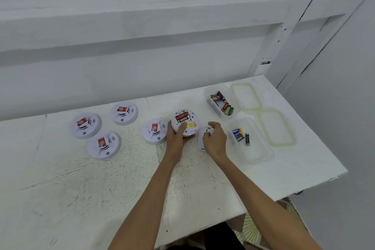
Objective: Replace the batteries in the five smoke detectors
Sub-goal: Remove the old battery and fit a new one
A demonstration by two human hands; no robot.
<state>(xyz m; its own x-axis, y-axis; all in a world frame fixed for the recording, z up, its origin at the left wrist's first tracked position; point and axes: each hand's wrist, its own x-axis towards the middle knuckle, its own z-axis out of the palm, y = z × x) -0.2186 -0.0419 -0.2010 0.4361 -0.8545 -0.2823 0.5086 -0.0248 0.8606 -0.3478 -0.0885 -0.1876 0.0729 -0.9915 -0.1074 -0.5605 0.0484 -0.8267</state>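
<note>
**Open detector, cover off**

Left of frame: four closed detectors [104,145], face up. Centre: left hand [176,138] grips the open detector [187,128], red batteries [181,117] exposed. Right hand [215,140] curls round loose cover [204,135]. Right: battery tubs [255,152]. Advice: steady body, park cover close

Four round white plastic smoke detectors [85,126]: red labels, black vent stripes. Opened white detector [184,123] shows red batteries, yellow sticker; round plastic cover [200,140] plain white. Clear plastic tubs [213,88] hold blue-gold, black, red, green batteries; lids [246,96] rimmed pale yellow; white painted surface [101,189] scuffed grey.
</note>
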